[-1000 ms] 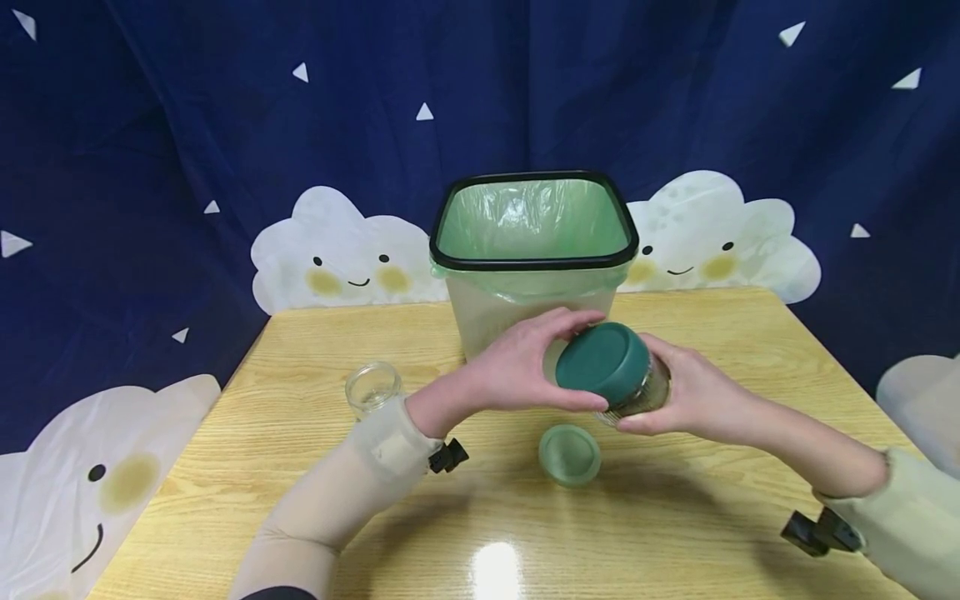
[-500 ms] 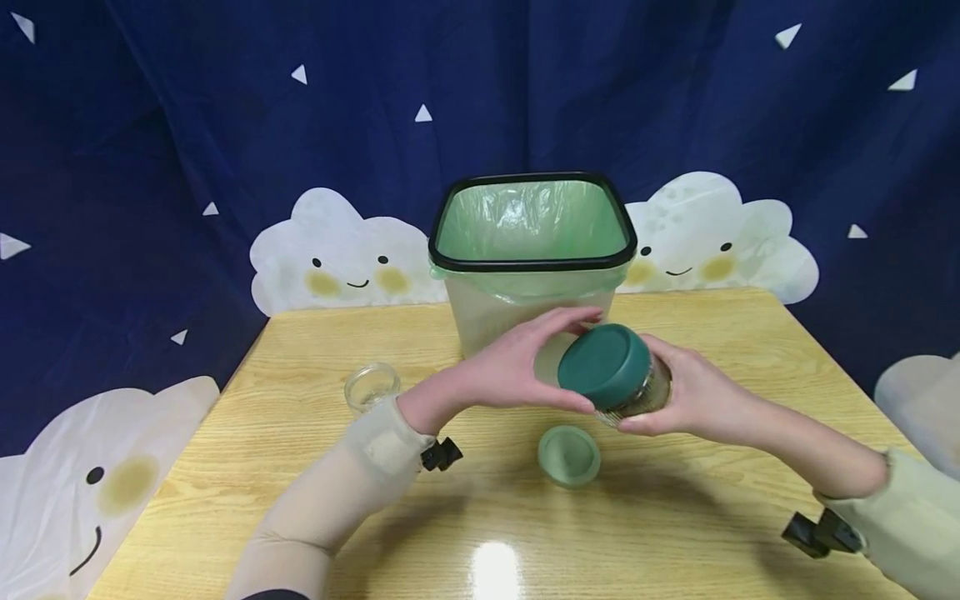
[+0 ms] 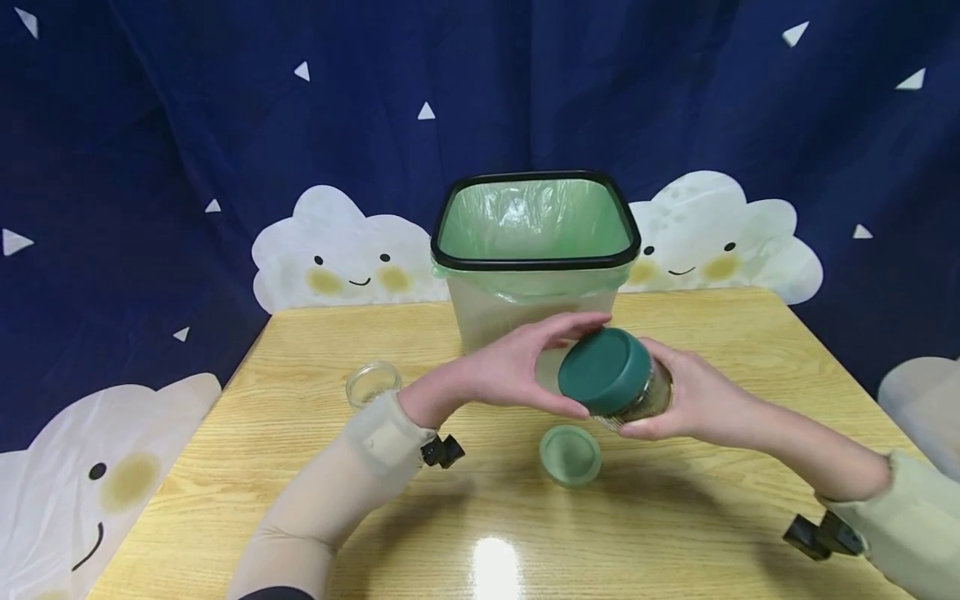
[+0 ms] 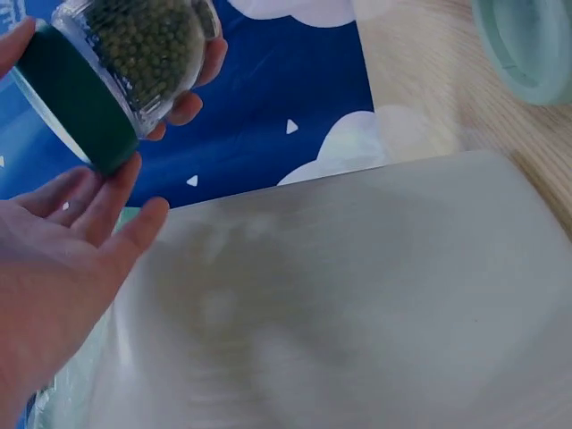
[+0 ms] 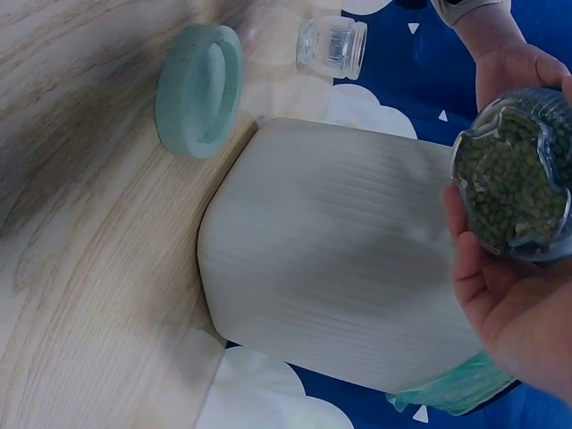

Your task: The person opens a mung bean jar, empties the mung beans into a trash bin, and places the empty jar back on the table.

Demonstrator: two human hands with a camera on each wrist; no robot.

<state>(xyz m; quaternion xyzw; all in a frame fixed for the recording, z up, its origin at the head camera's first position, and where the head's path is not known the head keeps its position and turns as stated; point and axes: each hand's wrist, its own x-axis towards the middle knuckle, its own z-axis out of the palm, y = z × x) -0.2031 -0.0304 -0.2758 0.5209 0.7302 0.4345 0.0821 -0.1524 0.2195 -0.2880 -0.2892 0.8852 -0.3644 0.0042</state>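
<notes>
My right hand point(image 3: 693, 392) grips a glass jar point(image 3: 651, 392) by its body, tilted with its dark green lid point(image 3: 606, 369) facing left and toward me. Small green mung beans fill much of the jar point(image 5: 514, 174) in the right wrist view. From the other side my left hand point(image 3: 510, 362) spans the lid, thumb at its lower left edge and fingers at its top edge, with a gap before the palm. Its fingertips meet the lid point(image 4: 76, 98) in the left wrist view. Below the jar, a pale green lid point(image 3: 570, 456) lies on the table.
A bin point(image 3: 480, 321) with a black rim and green liner stands right behind my hands. A small clear glass jar point(image 3: 373, 385) stands on the wooden table point(image 3: 322, 342) at the left, partly behind my left sleeve. A dark blue curtain point(image 3: 360, 133) hangs behind.
My left hand has drawn back slightly to the left, its thumb shifting from over the lid to the lid's edge. The jar and right hand stay nearly in place.
</notes>
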